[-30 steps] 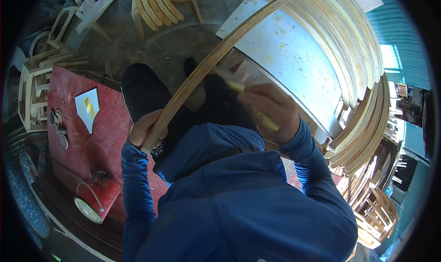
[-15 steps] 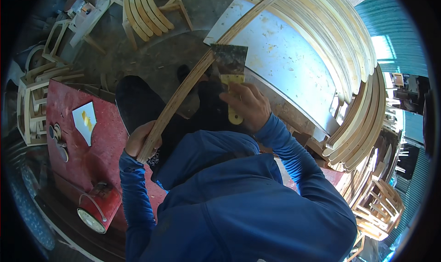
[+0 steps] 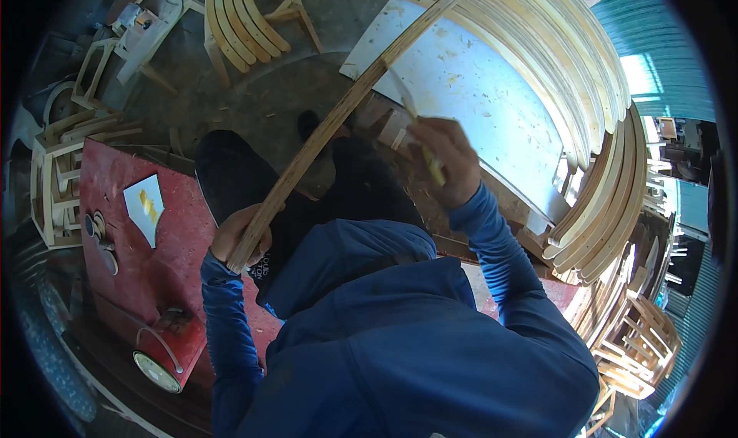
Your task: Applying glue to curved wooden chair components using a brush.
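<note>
A long wooden strip runs slantwise from near my lap up to the far right. My left hand is closed round its near end. My right hand grips a putty knife by its yellow handle. The knife's blade is seen nearly edge-on and is blurred, its tip close to the right side of the strip, about halfway along; whether it touches I cannot tell. Beyond the strip lies a pale board spotted with marks.
Curved wooden slats are stacked on and beside the board; more curved pieces stand at right. On the red table at left lie a white card with yellow putty and round lids. A red can stands nearer me.
My right hand has shifted to the right with the putty knife, whose blade has turned from face-on to nearly edge-on. My left hand keeps its hold on the strip.
</note>
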Demonstrator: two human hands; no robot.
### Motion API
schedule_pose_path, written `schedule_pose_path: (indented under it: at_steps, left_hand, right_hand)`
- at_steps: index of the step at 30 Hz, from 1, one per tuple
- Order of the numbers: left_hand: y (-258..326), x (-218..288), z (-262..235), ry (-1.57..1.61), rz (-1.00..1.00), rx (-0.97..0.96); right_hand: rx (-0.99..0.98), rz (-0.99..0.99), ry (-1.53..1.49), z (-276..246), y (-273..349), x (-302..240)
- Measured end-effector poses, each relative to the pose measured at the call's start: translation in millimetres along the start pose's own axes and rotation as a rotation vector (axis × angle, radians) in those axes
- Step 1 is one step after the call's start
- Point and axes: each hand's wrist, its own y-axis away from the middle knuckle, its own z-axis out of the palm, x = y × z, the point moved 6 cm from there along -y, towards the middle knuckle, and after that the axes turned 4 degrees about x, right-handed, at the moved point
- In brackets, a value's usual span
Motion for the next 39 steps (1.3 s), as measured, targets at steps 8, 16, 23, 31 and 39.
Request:
schedule_pose_path:
  at_steps: [8, 16, 23, 31, 39]
  left_hand:
    - [-7.4, -2.0, -1.5, 0.053, -0.050, 0.075]
    - [-21.3, 20.6, 24.2, 0.027, -0.005, 0.009]
    - [-79.1, 36.1, 61.8, 0.064, 0.041, -0.130]
    - [-105.9, 31.7, 54.3, 0.020, 0.102, -0.153]
    - [-126.7, 28.4, 33.0, 0.027, 0.149, -0.127]
  right_hand:
    - [0.046, 0.224, -0.222, -6.5, 31.8, -6.0]
    - [0.202, 0.397, -0.162, -36.8, 20.4, 23.3]
    - [0.150, 0.365, -0.184, -40.2, 21.9, 0.4]
    - [0.128, 0.399, -0.277, -42.2, 30.2, 6.7]
    - [0.020, 0.208, -0.667, 42.8, -67.8, -41.0]
